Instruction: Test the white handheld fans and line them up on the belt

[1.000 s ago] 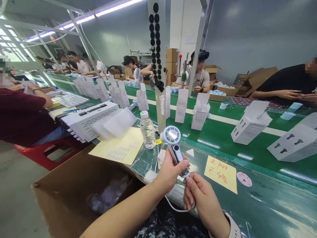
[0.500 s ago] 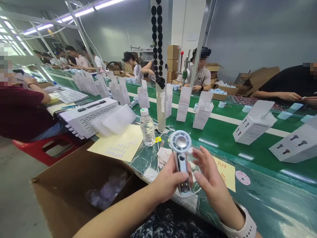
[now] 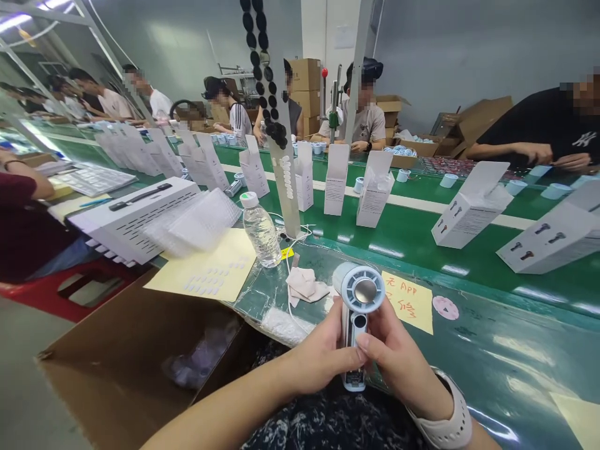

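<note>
Snugly, the left hand (image 3: 321, 355) and the right hand (image 3: 398, 357) close around the slim body of what looks like a pale blue-and-white handheld fan (image 3: 351, 325), held upright just above the near edge of the green counter (image 3: 492, 359). Its round head (image 3: 360, 289) with a metal centre faces up, and both thumbs meet across the front of the body below it. The fan looks light and stiff, but its smooth plastic shell could slip, so the narrow body seems the safest place to hold, leaving the head free. Just left lies a folded cloth (image 3: 304, 284), with a water bottle (image 3: 260, 231) and a yellow label sheet (image 3: 206, 269) farther left. A handwritten yellow note (image 3: 407, 301) sits just right.
</note>
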Tool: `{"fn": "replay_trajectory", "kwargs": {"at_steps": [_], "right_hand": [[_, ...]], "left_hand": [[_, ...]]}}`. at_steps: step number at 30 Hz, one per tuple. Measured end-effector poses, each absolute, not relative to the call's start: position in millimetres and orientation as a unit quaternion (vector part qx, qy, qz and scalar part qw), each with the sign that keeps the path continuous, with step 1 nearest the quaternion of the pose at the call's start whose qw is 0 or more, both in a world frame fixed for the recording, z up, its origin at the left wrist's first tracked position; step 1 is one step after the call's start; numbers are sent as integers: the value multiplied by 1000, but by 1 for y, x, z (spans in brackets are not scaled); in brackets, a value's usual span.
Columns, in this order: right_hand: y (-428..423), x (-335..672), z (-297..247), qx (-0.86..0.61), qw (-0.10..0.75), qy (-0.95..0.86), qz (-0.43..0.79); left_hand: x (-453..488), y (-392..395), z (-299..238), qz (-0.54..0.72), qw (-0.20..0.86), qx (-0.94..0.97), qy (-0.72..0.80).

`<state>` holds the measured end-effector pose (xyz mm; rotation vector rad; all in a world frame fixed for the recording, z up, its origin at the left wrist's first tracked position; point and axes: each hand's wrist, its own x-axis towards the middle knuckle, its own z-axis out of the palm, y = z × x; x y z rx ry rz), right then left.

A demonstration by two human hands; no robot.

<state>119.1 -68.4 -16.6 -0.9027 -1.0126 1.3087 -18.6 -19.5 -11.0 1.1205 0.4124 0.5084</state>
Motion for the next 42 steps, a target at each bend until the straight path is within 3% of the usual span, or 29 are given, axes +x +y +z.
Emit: {"fn": "replay_trajectory", "kwargs": {"at_steps": [3,11,20,32,42], "right_hand": [[-70,119,-16,-393,610,-413,550],[-71,121,-10,-422,556,-353,622],[-70,116,-18,-406,591,-385,581],[-71,130,-21,-370,551,-427,614],[-70,129,-14,-371,517,-416,649]], "left_hand": [[-17,-19,-12,240,796,523,187],[-17,-20,-21,236,838,450,199],[-13,-28,-18,272,840,407,235],[-23,-20,-19,188,848,456,193],[-16,-26,-24,274,841,415,214]]}}
